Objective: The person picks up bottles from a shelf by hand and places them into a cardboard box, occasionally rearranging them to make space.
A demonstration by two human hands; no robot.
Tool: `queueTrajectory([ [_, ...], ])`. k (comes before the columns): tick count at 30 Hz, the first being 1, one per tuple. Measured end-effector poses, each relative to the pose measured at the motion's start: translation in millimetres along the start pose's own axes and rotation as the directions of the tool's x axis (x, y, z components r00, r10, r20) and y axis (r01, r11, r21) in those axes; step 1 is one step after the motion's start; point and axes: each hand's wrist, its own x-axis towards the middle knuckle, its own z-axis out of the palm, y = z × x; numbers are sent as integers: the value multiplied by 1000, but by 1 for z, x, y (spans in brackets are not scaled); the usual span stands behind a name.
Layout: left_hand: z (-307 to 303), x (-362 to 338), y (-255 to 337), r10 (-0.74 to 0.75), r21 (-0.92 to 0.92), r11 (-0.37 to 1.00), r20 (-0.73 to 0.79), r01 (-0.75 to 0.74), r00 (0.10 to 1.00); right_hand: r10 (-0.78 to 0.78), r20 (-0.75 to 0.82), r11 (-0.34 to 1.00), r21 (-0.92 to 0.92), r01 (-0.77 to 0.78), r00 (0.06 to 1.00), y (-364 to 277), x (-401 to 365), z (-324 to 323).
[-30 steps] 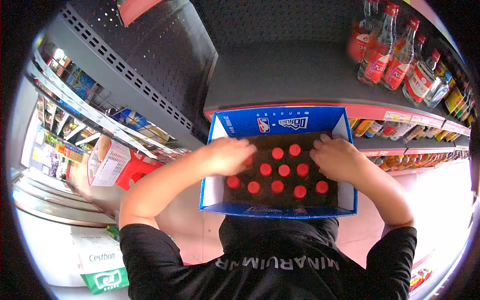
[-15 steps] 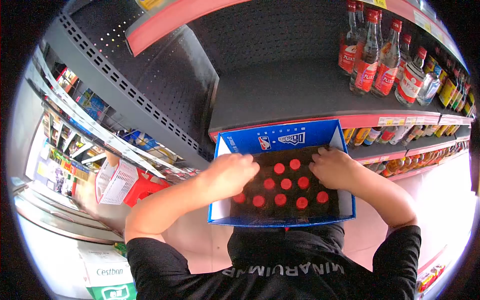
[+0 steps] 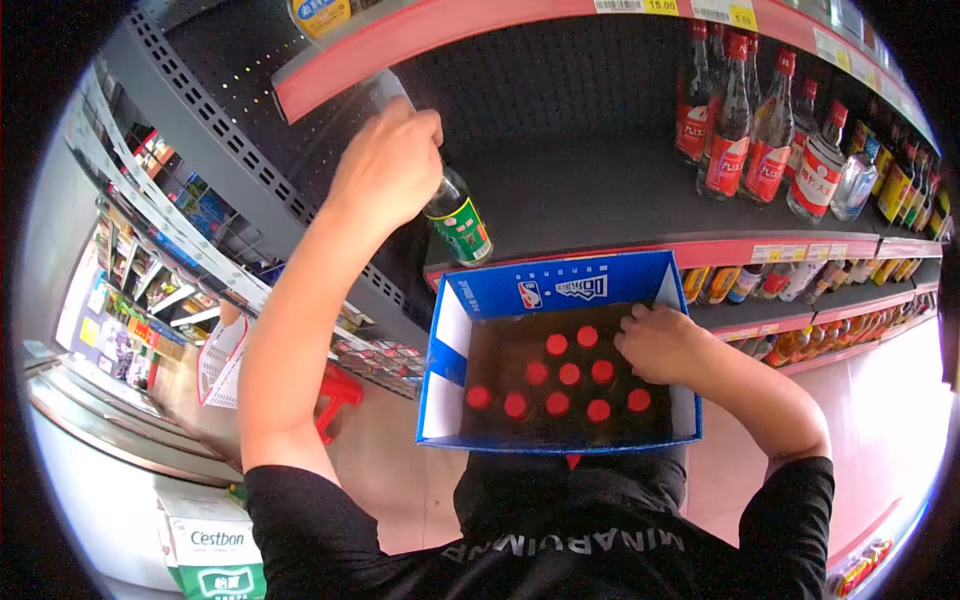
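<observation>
My left hand [image 3: 388, 165] is closed around the upper part of a dark glass bottle [image 3: 462, 230] with a green and yellow label. The bottle is slightly tilted at the front left of the black shelf [image 3: 560, 190]. Below that shelf's edge is a blue cardboard box [image 3: 650, 275] with white inner walls. Inside stand several bottles with red caps [image 3: 570, 373]; their bodies look dark and are hard to make out. My right hand [image 3: 660, 345] reaches into the box's right side with curled fingers, and whatever is in them is hidden.
Clear bottles with red labels [image 3: 725, 160] stand at the shelf's right. A red-edged shelf [image 3: 520, 42] hangs above. More bottles [image 3: 720, 283] line the shelf below. At left are a perforated grey upright [image 3: 215, 130], a white basket [image 3: 218, 370] and a red stool [image 3: 340, 395].
My left hand has risen from the box to the shelf's left side and now holds a dark bottle there. My right hand stays in the box, a little lower.
</observation>
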Motion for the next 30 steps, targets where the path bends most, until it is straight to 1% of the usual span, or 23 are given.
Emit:
queueTrajectory([
  [2, 26, 23, -11, -51, 28, 998, 3, 51, 999, 5, -33, 1000, -1, -5, 999, 0, 0, 6],
  [7, 77, 82, -41, -165, 108, 980, -13, 165, 986, -5, -29, 999, -37, 4, 1000, 0, 0, 4],
  [10, 103, 111, -52, -263, 90, 963, 88, 256, 961, -4, -11, 1000, -29, 3, 1000, -1, 0, -2],
  [11, 110, 121, -56, -257, 119, 963, 114, 243, 960, 0, 2, 1000, -23, 0, 1000, -1, -1, -3],
  [13, 126, 137, -64, -244, 174, 961, 170, 214, 955, -27, -72, 1000, -18, 26, 997, 0, -2, 0],
  [14, 135, 144, -68, -261, 166, 958, 172, 233, 950, -39, -110, 999, -13, 38, 993, 1, -3, 2],
  [16, 151, 154, -75, -293, 151, 951, 179, 268, 939, -30, -122, 999, -19, 28, 992, -1, -3, 5],
  [19, 169, 157, -82, -273, 112, 956, 8, 270, 962, -26, -115, 1000, -12, 25, 993, 0, -2, 3],
  [22, 171, 148, -76, -261, 48, 964, -42, 262, 965, -17, -70, 1000, -2, 17, 997, -1, -3, -2],
  [23, 173, 146, -76, -263, 52, 963, -57, 266, 963, -13, -53, 1000, 0, 13, 999, -1, -3, -3],
  [25, 178, 140, -75, -267, 58, 960, -81, 272, 960, -28, -70, 999, -30, 26, 997, -1, -3, -1],
  [26, 180, 136, -74, -250, 59, 963, -156, 262, 956, -35, -77, 999, -43, 32, 996, -1, -4, -1],
  [28, 167, 119, -59, -214, 56, 969, -287, 239, 934, -14, -78, 999, -38, 11, 997, 0, -3, -4],
  [29, 159, 111, -52, -138, 40, 986, -342, 161, 929, -9, -67, 1000, -24, 7, 998, -1, -3, -4],
  [30, 148, 99, -41, -18, 36, 999, -365, 34, 931, 2, -59, 1000, -10, -3, 998, -2, -3, -4],
])
